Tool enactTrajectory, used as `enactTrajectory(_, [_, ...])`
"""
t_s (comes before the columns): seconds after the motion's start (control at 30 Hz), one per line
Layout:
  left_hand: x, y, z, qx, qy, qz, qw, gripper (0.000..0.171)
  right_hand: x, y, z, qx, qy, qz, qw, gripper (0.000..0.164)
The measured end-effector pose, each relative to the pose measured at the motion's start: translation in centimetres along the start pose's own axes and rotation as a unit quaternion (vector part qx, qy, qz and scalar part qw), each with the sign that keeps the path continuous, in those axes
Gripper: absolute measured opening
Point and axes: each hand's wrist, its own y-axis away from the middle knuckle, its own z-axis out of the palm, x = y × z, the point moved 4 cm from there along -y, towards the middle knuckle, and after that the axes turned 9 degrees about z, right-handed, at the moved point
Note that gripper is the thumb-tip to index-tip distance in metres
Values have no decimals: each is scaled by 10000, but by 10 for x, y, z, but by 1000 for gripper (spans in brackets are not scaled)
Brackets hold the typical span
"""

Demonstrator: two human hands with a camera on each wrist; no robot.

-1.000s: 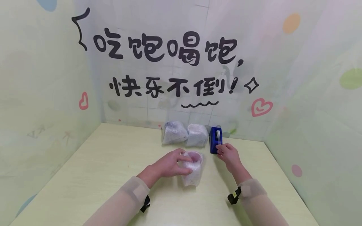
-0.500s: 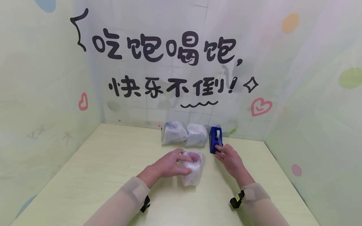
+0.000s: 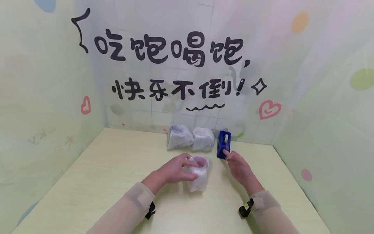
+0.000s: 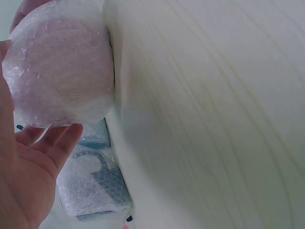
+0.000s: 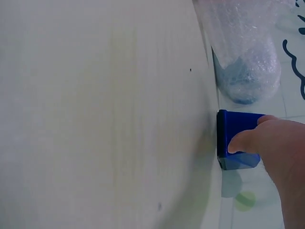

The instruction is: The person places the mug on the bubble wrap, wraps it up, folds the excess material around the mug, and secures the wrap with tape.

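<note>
My left hand holds a pink cup wrapped in bubble wrap, thumb on the near side and fingers at its rim. The cup's mouth is uncovered at the top, and its round wrapped base fills the corner of the left wrist view. Farther right, my right hand is at the near end of a blue tape dispenser carrying a roll of clear tape. In the right wrist view the thumb presses its front face and a finger lies at its upper edge. Whether tape is between them is hidden.
Two more bubble-wrapped items stand against the back wall: a left one and a right one. In the left wrist view, a wrapped blue mug shows a handle shape. Printed walls bound the pale tabletop.
My right hand has drawn slightly back and right, and its thumb now lies on the dispenser's front. The dispenser has shifted a little. My left hand and the cup have stayed put.
</note>
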Motion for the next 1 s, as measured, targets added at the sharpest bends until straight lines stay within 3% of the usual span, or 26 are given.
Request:
enactTrajectory(0.1, [-1,-1,-1,3,-43,26,10000,41,-2,7,4,553,313,316,9975,43])
enactTrajectory(0.17, [-1,-2,-1,-8,-89,18,10000,43,-2,13,9,1123,637,665,9894,34])
enactTrajectory(0.27, [0,-3,-3,-23,-105,7,9999,43,2,24,19,1801,1254,1389,9657,19])
enactTrajectory(0.33, [1,-3,-3,-23,-75,-4,10000,43,7,32,23,2041,1623,1826,9480,21])
enactTrajectory(0.47, [1,-2,-3,-23,-19,-14,10000,43,16,40,25,2151,2298,2292,9211,28])
enactTrajectory(0.73, [-1,0,-2,27,20,-30,10000,43,16,31,24,1828,3668,2522,8766,37])
enactTrajectory(1.0, [2,2,-1,30,63,10,10000,43,11,26,18,1395,5093,2894,7984,55])
